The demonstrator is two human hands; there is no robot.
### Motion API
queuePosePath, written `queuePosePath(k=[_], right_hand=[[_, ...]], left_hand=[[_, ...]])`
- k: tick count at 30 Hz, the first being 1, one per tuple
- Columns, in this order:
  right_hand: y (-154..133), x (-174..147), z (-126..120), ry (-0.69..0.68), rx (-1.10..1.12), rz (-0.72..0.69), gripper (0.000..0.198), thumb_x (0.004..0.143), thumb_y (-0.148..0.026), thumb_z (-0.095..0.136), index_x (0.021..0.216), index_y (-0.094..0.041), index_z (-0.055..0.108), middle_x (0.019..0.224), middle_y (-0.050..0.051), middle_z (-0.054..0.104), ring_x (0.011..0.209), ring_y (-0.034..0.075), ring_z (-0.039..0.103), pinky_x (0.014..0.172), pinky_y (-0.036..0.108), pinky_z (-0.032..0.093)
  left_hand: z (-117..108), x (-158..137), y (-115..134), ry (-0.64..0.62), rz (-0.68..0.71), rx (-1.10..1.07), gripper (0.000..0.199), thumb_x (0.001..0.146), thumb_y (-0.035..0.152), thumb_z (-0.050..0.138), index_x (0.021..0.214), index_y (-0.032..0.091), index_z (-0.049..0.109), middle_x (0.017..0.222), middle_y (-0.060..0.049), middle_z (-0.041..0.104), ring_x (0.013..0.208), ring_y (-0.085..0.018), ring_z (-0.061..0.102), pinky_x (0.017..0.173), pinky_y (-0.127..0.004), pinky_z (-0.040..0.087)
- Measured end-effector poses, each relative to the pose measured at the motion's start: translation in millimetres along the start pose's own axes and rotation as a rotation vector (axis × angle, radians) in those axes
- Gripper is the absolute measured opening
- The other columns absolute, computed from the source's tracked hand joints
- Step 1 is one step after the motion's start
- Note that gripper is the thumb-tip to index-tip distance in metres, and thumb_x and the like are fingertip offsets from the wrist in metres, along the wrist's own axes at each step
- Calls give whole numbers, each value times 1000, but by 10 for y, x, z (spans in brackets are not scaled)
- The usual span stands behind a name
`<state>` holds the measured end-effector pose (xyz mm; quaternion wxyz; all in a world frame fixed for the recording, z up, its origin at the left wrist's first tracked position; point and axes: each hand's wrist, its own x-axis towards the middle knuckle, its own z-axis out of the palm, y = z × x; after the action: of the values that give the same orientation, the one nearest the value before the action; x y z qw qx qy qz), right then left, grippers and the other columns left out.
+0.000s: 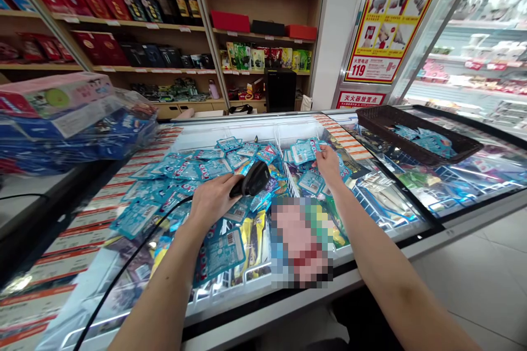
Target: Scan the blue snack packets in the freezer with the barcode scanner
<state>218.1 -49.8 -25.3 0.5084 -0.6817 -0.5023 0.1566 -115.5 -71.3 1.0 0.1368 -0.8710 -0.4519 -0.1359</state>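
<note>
My left hand [214, 194] is wrapped round the handle of a black barcode scanner [256, 178], whose head tilts up to the right over the chest freezer. A black cord trails from it down to the lower left. Further right, my right hand [328, 165] pinches the edge of a light-blue packet [303, 151] above the freezer's right compartment. More blue packets [181, 170] lie heaped in the left compartment under the scanner. A white wire divider [289, 173] stands between the two hands. Yellow packets [252, 238] show near the front.
A brown basket [418, 134] with blue packets rests on the freezer's glass at right. Boxes and plastic-wrapped goods [69, 107] are stacked at left. The freezer's front rim [313, 299] runs before me. Store shelves [255, 33] stand behind; a patch near the front is pixelated.
</note>
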Motion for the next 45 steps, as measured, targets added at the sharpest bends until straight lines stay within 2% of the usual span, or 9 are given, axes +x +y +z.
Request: queuePosePath(k=[7, 11, 17, 22, 28, 31, 37, 41, 45], right_hand=[[-54, -112, -103, 183, -430, -72, 29, 80, -26, 44, 105, -16, 56, 96, 11, 63, 95, 26, 55, 84, 39, 41], [-112, -169, -62, 256, -526, -302, 29, 78, -22, 51, 105, -12, 56, 106, 15, 59, 106, 29, 47, 94, 44, 34], [-295, -355, 214, -282, -285, -589, 25, 89, -30, 44, 98, -22, 65, 100, 5, 66, 94, 21, 56, 89, 37, 41], [-564, -562, 430, -698, -155, -819, 30, 92, -33, 41, 116, -29, 59, 120, -1, 60, 111, 18, 51, 96, 39, 37], [-739, -673, 654, -915, -211, -1002, 34, 93, -38, 40, 122, -32, 55, 134, -2, 49, 121, 20, 44, 101, 41, 32], [-711, -654, 678, -890, -265, -980, 33, 91, -43, 41, 115, -32, 61, 130, -1, 54, 119, 21, 46, 99, 40, 33], [-567, -592, 615, -624, -297, -704, 31, 85, -49, 51, 87, -24, 69, 109, 3, 65, 102, 22, 54, 89, 37, 40], [-487, -572, 644, -554, -269, -525, 41, 70, -49, 68, 101, -23, 62, 95, 3, 65, 86, 20, 57, 76, 34, 44], [-364, -492, 656, -505, -169, -355, 54, 68, -47, 68, 114, -20, 56, 86, 3, 63, 75, 17, 58, 70, 32, 46]], left_hand=[[-48, -32, -47, 62, -65, -16, 41, 82, 41, 45, 119, 26, 52, 101, -5, 64, 91, -23, 60, 64, -29, 38], [-96, -60, -57, 92, -106, -17, 41, 81, 40, 47, 119, 27, 53, 102, -4, 64, 93, -23, 59, 65, -29, 38], [-138, -114, -95, 148, -188, -20, 38, 81, 39, 47, 116, 26, 54, 101, -4, 64, 93, -23, 59, 65, -29, 38], [-162, -150, -142, 167, -251, -40, 39, 80, 39, 50, 117, 26, 54, 104, -4, 64, 94, -23, 59, 65, -29, 38], [-181, -170, -157, 219, -270, -59, 39, 81, 41, 49, 117, 27, 54, 104, -2, 64, 91, -22, 60, 65, -28, 39], [-187, -173, -153, 229, -281, -65, 39, 80, 39, 50, 117, 26, 55, 105, -2, 64, 93, -21, 60, 66, -28, 39], [-174, -171, -146, 179, -228, -78, 40, 78, 38, 52, 116, 26, 54, 104, -2, 64, 94, -21, 60, 65, -28, 40], [-167, -162, -119, 97, -160, -57, 39, 78, 36, 53, 116, 27, 54, 100, -2, 65, 90, -21, 61, 63, -28, 39], [-166, -154, -106, 72, -132, -60, 40, 77, 35, 52, 116, 26, 54, 102, -2, 65, 90, -21, 61, 65, -28, 40]])
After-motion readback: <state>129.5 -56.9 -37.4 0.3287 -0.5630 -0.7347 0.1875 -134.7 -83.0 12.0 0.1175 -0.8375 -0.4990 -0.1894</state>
